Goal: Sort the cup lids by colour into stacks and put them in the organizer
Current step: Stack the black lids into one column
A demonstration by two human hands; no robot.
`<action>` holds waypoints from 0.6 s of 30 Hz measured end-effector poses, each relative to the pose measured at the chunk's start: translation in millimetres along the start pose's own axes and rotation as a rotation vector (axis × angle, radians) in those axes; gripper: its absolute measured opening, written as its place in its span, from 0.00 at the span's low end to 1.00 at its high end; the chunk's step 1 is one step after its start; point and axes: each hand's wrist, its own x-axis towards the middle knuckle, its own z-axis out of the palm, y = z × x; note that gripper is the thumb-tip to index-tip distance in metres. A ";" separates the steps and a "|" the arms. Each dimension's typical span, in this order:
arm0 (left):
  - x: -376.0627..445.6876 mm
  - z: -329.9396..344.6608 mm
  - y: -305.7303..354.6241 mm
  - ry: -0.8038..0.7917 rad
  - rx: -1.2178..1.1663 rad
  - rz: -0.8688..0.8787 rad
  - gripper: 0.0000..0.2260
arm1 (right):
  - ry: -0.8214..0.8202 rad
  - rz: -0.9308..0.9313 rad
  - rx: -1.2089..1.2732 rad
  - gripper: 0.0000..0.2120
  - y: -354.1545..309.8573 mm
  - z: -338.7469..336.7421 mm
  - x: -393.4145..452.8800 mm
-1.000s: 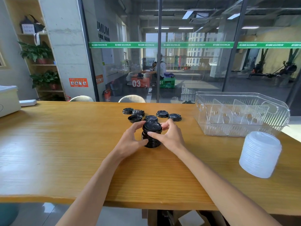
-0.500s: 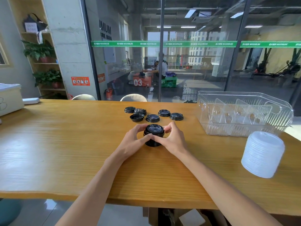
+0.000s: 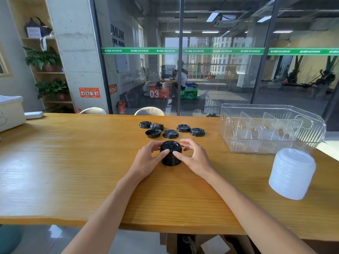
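A short stack of black lids (image 3: 171,154), ribbed down its sides, is clasped at mid-tabletop between the left hand (image 3: 148,158) and the right hand (image 3: 194,158), thumbs and fingertips curled against its glossy plastic. Six loose black lids (image 3: 170,134), round and domed, are scattered just beyond it on the grained wooden tabletop (image 3: 73,162). A clear ridged organizer (image 3: 271,128) with upright dividers is set far right, and a tall stack of translucent white lids (image 3: 291,174) is seen nearer.
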 end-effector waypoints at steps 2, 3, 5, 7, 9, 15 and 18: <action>-0.8 0.5 0.3 0.003 0.008 0.000 0.20 | -0.007 -0.022 -0.024 0.25 -0.8 0.6 1.7; -1.2 0.4 0.6 0.001 0.010 -0.002 0.20 | -0.010 -0.025 -0.032 0.24 -1.4 0.8 2.5; -1.8 -0.4 1.6 -0.006 0.020 -0.008 0.19 | -0.016 -0.021 -0.042 0.24 -2.4 0.5 3.4; -2.2 -1.0 2.5 -0.012 0.033 -0.012 0.20 | -0.018 -0.014 -0.057 0.25 -2.0 0.5 3.1; -2.4 -0.9 3.1 -0.015 0.043 -0.018 0.20 | -0.024 -0.005 -0.074 0.25 -1.0 0.0 3.1; -2.7 -0.3 5.5 -0.014 0.095 -0.062 0.23 | -0.046 0.004 -0.094 0.27 -1.6 -1.9 7.7; -2.6 -1.7 6.2 -0.030 0.137 -0.062 0.24 | -0.045 0.005 -0.105 0.27 -0.5 -0.8 8.9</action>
